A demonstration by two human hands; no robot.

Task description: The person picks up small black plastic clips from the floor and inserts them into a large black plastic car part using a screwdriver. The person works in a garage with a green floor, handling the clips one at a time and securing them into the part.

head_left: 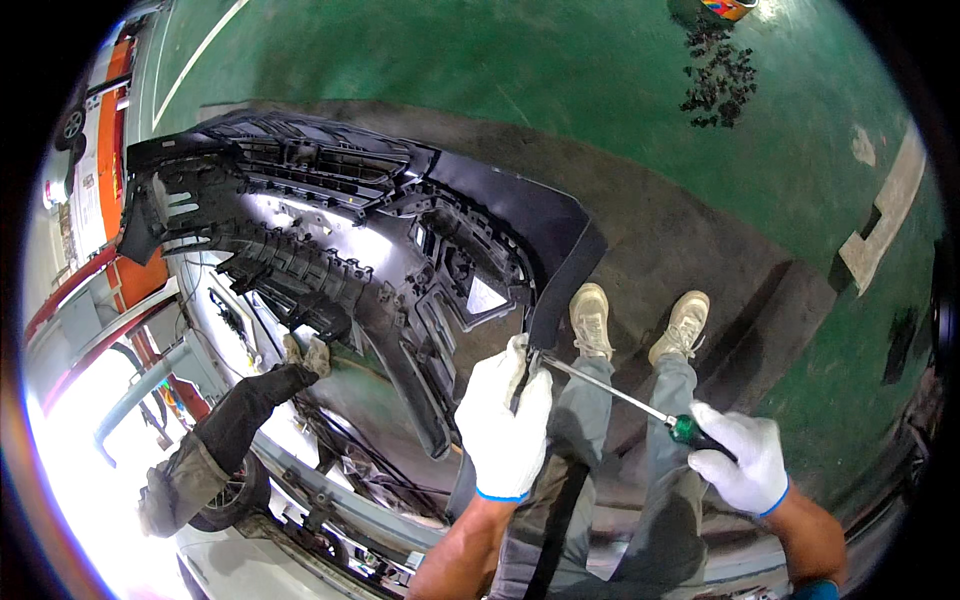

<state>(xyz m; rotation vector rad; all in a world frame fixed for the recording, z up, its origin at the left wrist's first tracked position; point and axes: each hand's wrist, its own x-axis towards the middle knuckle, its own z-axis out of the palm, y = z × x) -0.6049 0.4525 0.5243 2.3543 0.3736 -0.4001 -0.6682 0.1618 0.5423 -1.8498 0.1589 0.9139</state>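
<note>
Both forearms enter from the lower edge, and both hands wear white knit gloves with blue cuffs. The right hand (742,462) is clamped on the green-and-black handle of a screwdriver (640,402), fingers wrapped around the grip, wrist low and to the right. The steel shaft runs up and left, and its tip meets the lower corner of the bumper beside the left hand. The left hand (503,420) is closed on that corner edge, back of the glove toward the camera, fingers curled over the rim. The hands are apart, linked only by the shaft.

The front bumper cover (380,250) is black plastic, detached and seen from its inner side: ribs, grille lattice, clips and mounting brackets are exposed. It extends up and left from the gripped corner, above the person's grey trousers and beige shoes (590,318).

To the left, another person's dark sleeve (235,415) reaches toward the bumper's lower edge. Beyond lies a green painted floor (500,60) with a pile of small black parts (718,75).
</note>
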